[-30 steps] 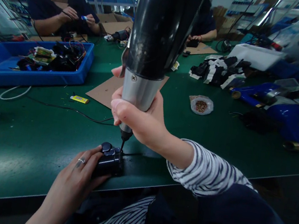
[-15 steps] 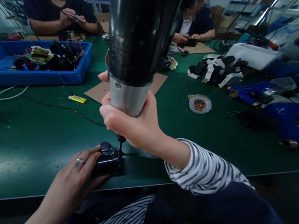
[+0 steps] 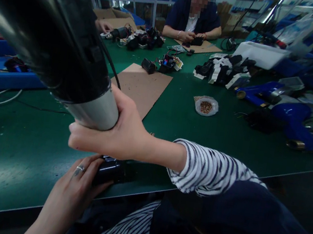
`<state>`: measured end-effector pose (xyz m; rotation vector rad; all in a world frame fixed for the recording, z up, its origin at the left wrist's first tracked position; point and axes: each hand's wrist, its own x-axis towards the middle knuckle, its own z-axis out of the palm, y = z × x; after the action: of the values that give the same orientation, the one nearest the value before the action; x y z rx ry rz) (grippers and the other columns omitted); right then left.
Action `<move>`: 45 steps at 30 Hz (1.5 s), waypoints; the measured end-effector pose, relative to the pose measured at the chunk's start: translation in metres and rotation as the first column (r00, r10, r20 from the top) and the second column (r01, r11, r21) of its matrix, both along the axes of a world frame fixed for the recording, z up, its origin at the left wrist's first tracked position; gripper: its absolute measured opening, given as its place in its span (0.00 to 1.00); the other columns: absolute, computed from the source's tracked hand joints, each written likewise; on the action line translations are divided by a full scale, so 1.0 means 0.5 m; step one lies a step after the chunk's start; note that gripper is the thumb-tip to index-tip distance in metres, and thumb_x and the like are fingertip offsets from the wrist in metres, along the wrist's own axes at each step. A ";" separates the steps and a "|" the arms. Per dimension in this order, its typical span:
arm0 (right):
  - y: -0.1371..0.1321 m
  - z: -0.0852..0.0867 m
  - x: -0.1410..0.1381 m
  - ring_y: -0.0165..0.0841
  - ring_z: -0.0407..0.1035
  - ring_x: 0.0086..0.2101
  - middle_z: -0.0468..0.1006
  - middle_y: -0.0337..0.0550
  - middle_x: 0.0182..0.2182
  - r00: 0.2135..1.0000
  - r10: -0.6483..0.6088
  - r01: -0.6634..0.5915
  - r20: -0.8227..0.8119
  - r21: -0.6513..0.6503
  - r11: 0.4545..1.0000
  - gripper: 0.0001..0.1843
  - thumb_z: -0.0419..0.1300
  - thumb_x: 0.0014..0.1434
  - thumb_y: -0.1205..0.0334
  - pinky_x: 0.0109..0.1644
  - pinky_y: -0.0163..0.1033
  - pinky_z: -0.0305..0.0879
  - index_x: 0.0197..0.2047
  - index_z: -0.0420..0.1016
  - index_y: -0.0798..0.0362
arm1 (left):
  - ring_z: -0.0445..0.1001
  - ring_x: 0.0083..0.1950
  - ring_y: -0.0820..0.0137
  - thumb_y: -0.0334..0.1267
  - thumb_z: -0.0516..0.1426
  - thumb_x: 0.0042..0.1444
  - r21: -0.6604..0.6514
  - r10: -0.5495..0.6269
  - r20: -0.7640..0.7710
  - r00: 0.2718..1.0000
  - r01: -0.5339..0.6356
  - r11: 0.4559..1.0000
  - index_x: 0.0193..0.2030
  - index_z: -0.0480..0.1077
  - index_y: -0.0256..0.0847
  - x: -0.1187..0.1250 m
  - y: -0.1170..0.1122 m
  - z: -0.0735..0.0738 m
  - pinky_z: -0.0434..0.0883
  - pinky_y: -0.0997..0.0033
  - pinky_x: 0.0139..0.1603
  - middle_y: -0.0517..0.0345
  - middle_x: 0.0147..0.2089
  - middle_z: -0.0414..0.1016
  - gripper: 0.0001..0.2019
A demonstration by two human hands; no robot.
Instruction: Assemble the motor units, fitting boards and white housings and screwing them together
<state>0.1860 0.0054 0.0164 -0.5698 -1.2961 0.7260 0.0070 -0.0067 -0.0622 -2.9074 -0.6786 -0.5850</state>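
Note:
My right hand [image 3: 118, 131] is closed around the silver collar of a big black electric screwdriver [image 3: 53, 33], which leans up and to the left close to the camera. Its tip is hidden behind my hand. Below it, at the near edge of the green table [image 3: 20, 151], my left hand [image 3: 74, 187], with a ring on one finger, grips a small black plastic part [image 3: 109, 171]. My right forearm in a striped sleeve crosses just above that part.
A cardboard sheet [image 3: 143, 87] lies mid-table, with a small bag of brass screws [image 3: 205, 107] to its right. Blue housings [image 3: 290, 114] and black-and-white parts [image 3: 226, 70] crowd the right side. A blue tray [image 3: 2, 77] stands at left. A person [image 3: 194, 18] works across the table.
The screwdriver has tilted from upright over to the left and its tip has lifted off the black part. My left hand keeps hold of the part.

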 end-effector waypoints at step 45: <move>-0.088 0.109 0.039 0.25 0.52 0.11 0.57 0.30 0.14 0.951 -0.241 0.221 -0.191 -0.120 0.968 0.14 0.54 0.40 0.69 0.13 0.35 0.52 0.33 0.65 0.47 | 0.64 0.46 0.64 0.41 0.55 0.56 -0.282 0.269 0.203 0.942 -0.207 0.937 0.41 0.73 0.45 0.112 -0.010 0.043 0.59 0.57 0.51 0.59 0.44 0.71 0.08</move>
<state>0.2057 -0.0385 0.0709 -0.6948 -0.9876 0.6362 0.0628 -0.0117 -0.0409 -2.9399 -1.2068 -0.8840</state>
